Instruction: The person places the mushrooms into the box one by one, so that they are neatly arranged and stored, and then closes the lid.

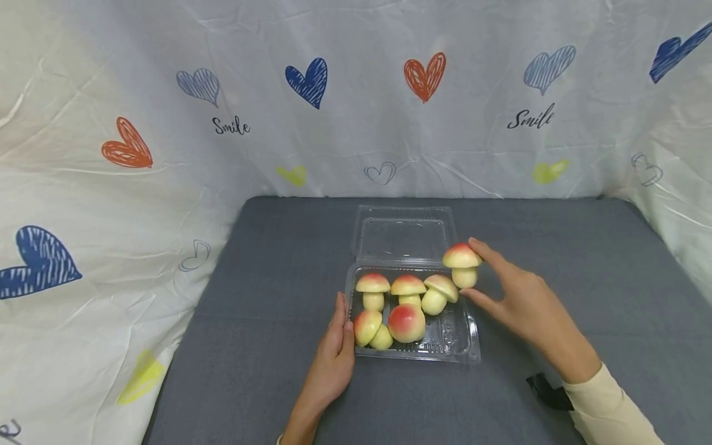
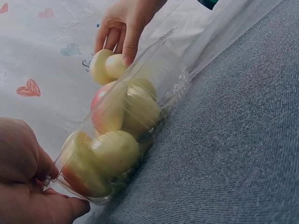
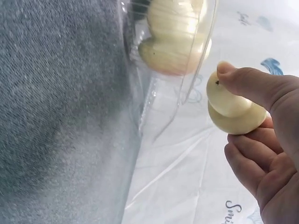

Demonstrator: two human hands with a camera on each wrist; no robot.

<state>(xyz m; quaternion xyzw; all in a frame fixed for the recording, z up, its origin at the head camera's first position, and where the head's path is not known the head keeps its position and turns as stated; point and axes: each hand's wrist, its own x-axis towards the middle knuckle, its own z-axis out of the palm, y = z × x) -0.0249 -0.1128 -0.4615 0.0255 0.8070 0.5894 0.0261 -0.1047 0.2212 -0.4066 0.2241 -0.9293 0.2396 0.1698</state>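
Note:
An artificial-looking mushroom [image 1: 463, 266] with a red-and-yellow cap is pinched between the thumb and fingers of my right hand [image 1: 525, 306], upright near the right rim of a clear plastic clamshell box [image 1: 445, 352]. Inside the box lie several similar mushrooms [image 1: 406, 323], three along the back and others in front at the left and middle. My left hand [image 1: 332, 361] grips the box's left edge; in the left wrist view its thumb and fingers [image 2: 70, 205] pinch the rim. The right wrist view shows the held mushroom [image 3: 231, 100] with its stem end against the thumb.
The box's transparent lid [image 1: 406, 232] lies folded back behind it. A grey cloth [image 1: 267, 278] covers the table. White curtain [image 1: 356, 136] printed with hearts hangs behind and at the sides. A black strap-like object [image 1: 547, 392] is beside the right sleeve.

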